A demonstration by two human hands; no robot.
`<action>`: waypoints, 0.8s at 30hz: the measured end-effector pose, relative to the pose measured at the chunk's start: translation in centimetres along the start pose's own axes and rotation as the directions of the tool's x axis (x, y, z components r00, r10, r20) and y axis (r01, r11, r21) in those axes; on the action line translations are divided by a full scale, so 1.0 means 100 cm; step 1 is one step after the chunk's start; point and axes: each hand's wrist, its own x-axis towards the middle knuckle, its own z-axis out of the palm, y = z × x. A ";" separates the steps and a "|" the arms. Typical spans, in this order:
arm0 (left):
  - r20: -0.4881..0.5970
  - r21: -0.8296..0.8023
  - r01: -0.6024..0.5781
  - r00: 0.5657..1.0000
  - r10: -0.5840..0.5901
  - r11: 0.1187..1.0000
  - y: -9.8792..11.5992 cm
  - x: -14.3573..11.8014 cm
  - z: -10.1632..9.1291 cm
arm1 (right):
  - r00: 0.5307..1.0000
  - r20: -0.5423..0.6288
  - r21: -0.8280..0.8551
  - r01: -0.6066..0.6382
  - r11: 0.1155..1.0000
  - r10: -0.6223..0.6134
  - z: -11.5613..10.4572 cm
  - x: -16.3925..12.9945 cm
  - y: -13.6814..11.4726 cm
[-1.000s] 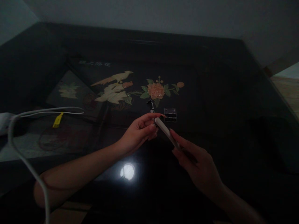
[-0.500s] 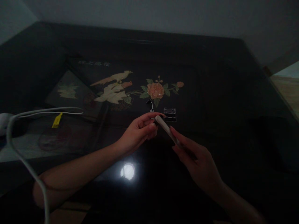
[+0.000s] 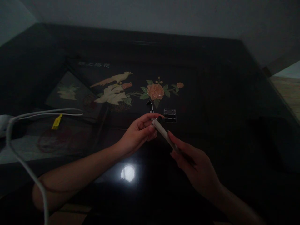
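Right hand [image 3: 197,164]: a slim white stick [image 3: 164,135] is being gripped by its lower end.
Left hand [image 3: 138,132]: fingers are being pinched around the stick's upper tip.
Setting: stick is being held above a dark tabletop [image 3: 222,103] with a flower inlay [image 3: 156,90].

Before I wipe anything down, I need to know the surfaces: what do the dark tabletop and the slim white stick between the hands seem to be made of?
The dark tabletop with bird and flower inlay looks like lacquered wood or glass-covered: it mirrors a lamp. The slim white stick, held by the left hand and right hand, looks like smooth matte plastic, though the dim light leaves this unsure.
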 end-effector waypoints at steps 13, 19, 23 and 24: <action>0.001 0.029 -0.017 1.000 0.017 0.999 -0.003 -0.002 -0.003 | 0.996 -0.078 -0.078 -0.060 0.995 0.054 -0.002 0.000 0.009; -0.024 0.017 -0.006 1.000 0.006 1.000 -0.002 -0.003 -0.003 | 0.997 -0.076 -0.074 -0.033 0.997 0.027 -0.002 0.000 0.009; -0.019 0.019 0.004 1.000 -0.003 1.000 0.000 -0.002 -0.001 | 0.998 -0.055 -0.061 0.010 0.998 -0.013 0.000 0.000 0.006; -0.011 0.018 -0.002 1.000 0.003 1.000 0.000 -0.002 -0.001 | 0.998 -0.054 -0.060 0.023 0.998 -0.026 0.000 0.000 0.006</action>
